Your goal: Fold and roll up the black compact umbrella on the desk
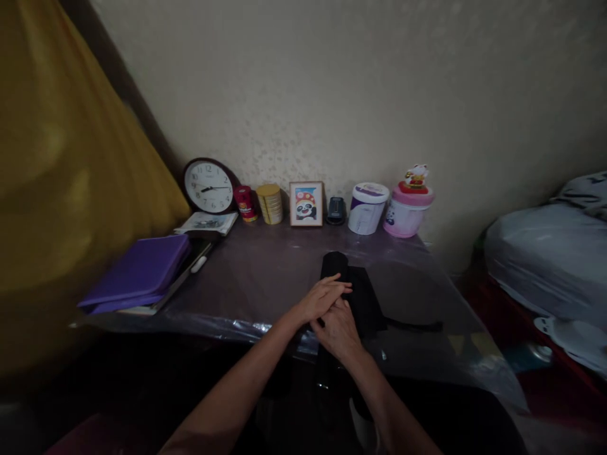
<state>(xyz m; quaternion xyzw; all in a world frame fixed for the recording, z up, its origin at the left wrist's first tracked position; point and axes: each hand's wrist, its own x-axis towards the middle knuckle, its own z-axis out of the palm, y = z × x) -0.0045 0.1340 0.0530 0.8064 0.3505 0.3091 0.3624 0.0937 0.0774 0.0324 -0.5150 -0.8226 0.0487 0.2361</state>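
A black rolled cloth bundle, which looks like a folding umbrella [334, 260], lies lengthwise near the table's front edge. From its right side spreads a loose black flap with a thin strap [413, 325] reaching out to the right. My left hand [323, 298] rests across the roll from the left, fingers stretched out and partly over the other hand. Below it, my right hand [337, 328] lies on the roll with its fingers curved round it and its thumb to the left. The fingertips of the right hand are partly hidden. A dark, shiny end shows below the hands.
Along the wall stand a clock [208, 185], red can [245, 203], yellow container [270, 204], framed panda picture [306, 204], small dark object [336, 210], white-purple tub [368, 208] and pink tub [408, 213] bearing a figurine. Purple folders [137, 268] lie left, beside a yellow curtain [61, 189].
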